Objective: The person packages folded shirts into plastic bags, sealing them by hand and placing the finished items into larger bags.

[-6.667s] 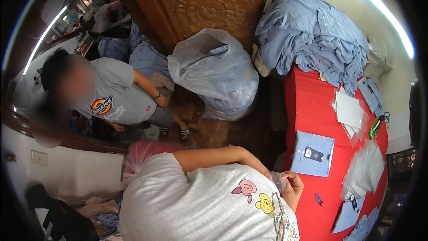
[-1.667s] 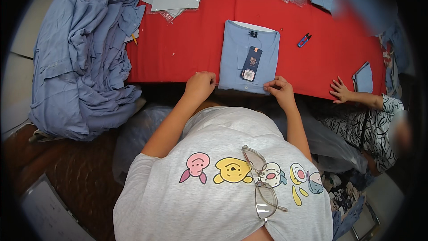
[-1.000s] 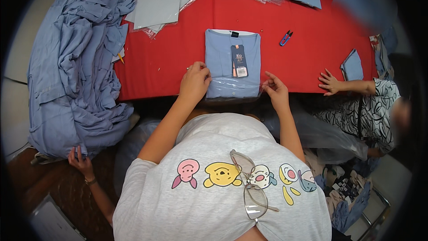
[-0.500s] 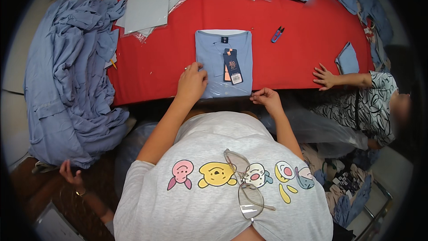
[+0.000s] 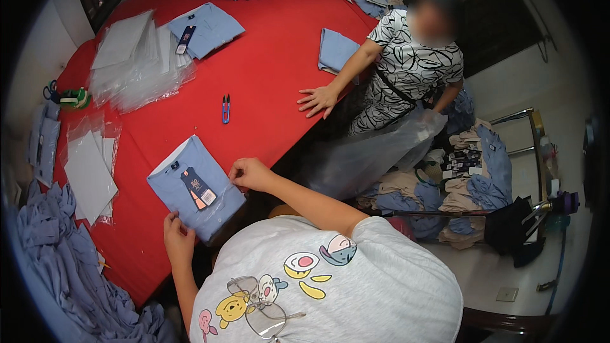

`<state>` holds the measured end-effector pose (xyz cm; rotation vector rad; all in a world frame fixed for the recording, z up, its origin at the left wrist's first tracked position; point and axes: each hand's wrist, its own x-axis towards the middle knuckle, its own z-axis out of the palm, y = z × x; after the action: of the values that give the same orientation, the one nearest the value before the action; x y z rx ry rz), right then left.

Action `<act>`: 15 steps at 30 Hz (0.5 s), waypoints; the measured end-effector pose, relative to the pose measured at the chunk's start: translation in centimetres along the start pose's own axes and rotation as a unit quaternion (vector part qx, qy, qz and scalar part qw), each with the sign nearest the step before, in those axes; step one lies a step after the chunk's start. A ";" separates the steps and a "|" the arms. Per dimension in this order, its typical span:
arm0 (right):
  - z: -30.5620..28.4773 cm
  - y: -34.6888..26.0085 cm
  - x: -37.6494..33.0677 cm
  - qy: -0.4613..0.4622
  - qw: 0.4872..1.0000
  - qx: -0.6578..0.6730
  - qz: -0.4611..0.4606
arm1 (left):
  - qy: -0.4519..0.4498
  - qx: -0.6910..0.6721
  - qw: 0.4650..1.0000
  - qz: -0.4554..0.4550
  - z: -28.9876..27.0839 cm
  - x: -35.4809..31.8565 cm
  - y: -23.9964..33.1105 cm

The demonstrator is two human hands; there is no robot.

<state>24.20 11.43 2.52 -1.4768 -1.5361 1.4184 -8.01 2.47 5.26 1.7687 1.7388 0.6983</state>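
At the near edge of the red-covered desk (image 5: 267,44), a folded blue shirt (image 5: 176,185) lies flat, turned at an angle, its collar end pointing away from the person. Clear plastic (image 5: 223,208) shines over its lower end, and a dark hang tag (image 5: 198,187) rests on its front. The person's two hands are apart, one on each side of the shirt. The left hand (image 5: 178,238) is at its left edge, fingers curled; the right hand (image 5: 250,174) is at the opposite edge, fingers bent toward the plastic. Whether either one pinches anything cannot be told. Blue snips (image 5: 226,111) lie beyond the shirt, near a stack of clear sleeves (image 5: 143,67). A second folded shirt (image 5: 213,28) sits beside that stack. To the right, a co-worker's hand (image 5: 319,100) rests spread on the desk. Loose blue garments (image 5: 57,267) are heaped at the lower left.
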 end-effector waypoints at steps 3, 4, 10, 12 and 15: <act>0.6 1.0 0.6 0.045 0.996 -0.075 -0.032 | 0.025 -0.009 0.999 -0.026 0.2 0.2 0.1; 1.0 1.2 0.7 0.057 0.997 -0.053 -0.025 | 0.034 -0.020 0.999 -0.034 0.5 0.4 -0.4; 0.1 0.2 1.9 0.003 0.981 -0.118 -0.152 | 0.020 0.054 0.998 -0.008 -0.3 1.1 -0.6; -0.1 -0.5 1.8 -0.010 0.984 -0.106 -0.142 | 0.035 0.075 0.996 0.042 -0.8 0.7 -0.9; -0.6 -0.9 0.8 0.001 0.985 -0.104 -0.139 | 0.040 0.061 0.995 0.070 -1.5 0.9 -0.5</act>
<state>24.27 12.55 3.27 -1.3135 -1.8528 1.1222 -9.38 3.37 5.99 1.9860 1.7557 0.7444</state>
